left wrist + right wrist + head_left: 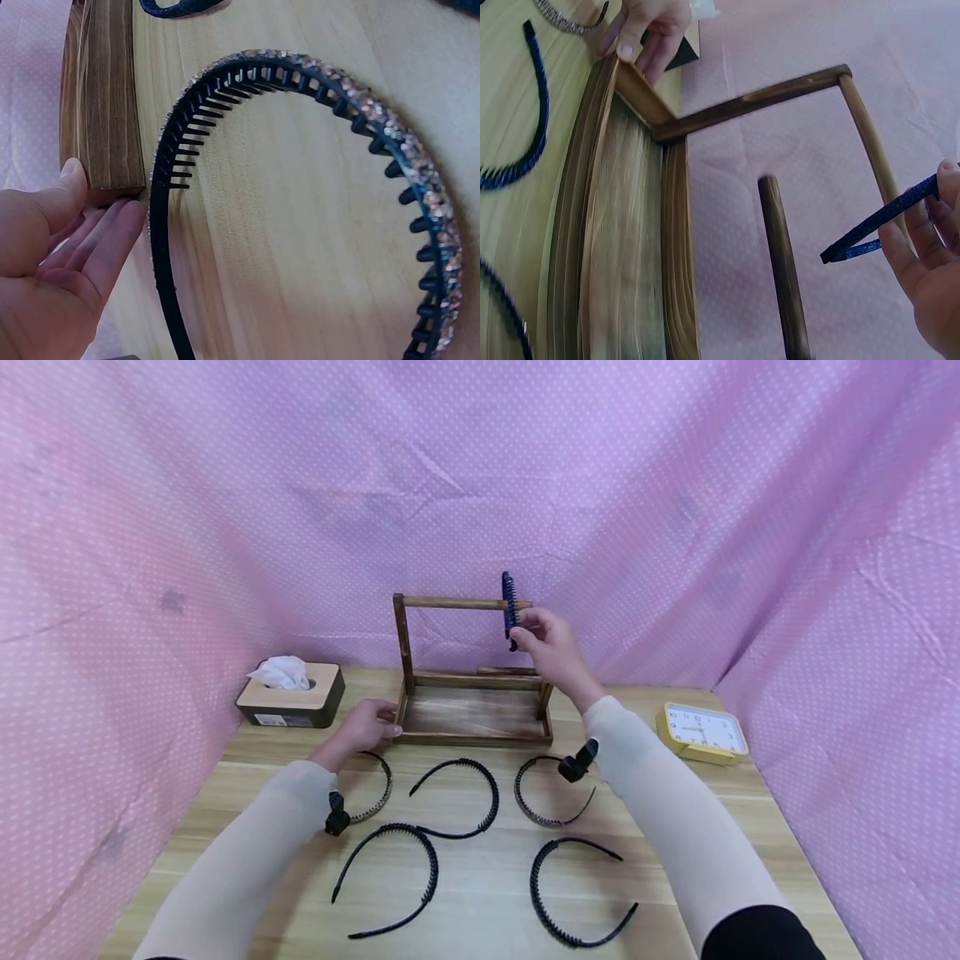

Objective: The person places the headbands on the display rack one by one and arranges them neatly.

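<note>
My right hand (551, 652) pinches a dark blue toothed headband (510, 610) between thumb and fingers. The headband is at the right end of the top bar of a wooden rack (472, 741), overlapping that bar in the head view. In the right wrist view its two tips (840, 253) point left, beside the bar. With my left hand (367, 722) I hold the left front corner of the rack's base, thumb on one face and fingers against the end. A glittery headband (442, 225) lies on the table just by that hand.
Several more headbands lie on the wooden table, among them black ones (495, 797) and a glittery one (519, 789) at right. A tissue box (322, 710) stands left of the rack, a yellow clock (701, 732) to the right. Pink dotted cloth (480, 468) surrounds the table.
</note>
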`<state>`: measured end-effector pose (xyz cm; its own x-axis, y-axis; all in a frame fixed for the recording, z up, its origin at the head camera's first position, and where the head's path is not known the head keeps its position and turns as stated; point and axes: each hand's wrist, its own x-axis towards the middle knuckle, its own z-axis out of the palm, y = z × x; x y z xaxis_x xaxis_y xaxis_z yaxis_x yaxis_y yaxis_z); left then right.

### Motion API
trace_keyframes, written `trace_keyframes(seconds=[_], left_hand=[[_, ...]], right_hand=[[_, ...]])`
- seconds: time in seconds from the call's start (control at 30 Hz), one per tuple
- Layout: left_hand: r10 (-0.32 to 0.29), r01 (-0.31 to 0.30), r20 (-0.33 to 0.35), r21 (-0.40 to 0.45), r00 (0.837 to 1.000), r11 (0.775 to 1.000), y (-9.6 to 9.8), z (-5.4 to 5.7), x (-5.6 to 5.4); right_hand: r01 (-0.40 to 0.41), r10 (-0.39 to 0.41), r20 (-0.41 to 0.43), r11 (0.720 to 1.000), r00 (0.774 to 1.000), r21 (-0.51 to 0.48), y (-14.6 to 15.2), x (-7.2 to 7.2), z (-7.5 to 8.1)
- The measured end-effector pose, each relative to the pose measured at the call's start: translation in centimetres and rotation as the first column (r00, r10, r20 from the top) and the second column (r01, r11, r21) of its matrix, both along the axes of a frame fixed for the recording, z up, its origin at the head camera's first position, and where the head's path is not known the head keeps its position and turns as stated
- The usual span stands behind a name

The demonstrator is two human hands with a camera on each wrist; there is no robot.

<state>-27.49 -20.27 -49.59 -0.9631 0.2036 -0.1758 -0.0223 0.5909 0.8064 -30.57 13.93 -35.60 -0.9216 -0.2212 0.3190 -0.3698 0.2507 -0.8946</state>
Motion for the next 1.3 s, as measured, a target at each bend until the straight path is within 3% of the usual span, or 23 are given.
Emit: trace_keyframes(seconds=[0.37,0.6,1.3], left_hand=[[0.005,-0.005,0.035,0.014,0.999,1.000,0.1,-0.1,-0.2],[0.015,-0.018,0.050,0.052,0.999,0.998,0.1,0.0,-0.4],[0.040,-0.043,0.058,0.049,0.998,0.998,0.2,0.5,0.1]], right_hand=[[-0.034,0.049,0.091,0.987,0.995,-0.157,-7.2,-1.8,-1.1],[-0.046,0.071,0.140,0.984,0.988,-0.173,-10.7,-2.1,-1.7],[-0.097,0.127,0.187,0.983,0.974,-0.159,-15.0,-2.8,-3.1]])
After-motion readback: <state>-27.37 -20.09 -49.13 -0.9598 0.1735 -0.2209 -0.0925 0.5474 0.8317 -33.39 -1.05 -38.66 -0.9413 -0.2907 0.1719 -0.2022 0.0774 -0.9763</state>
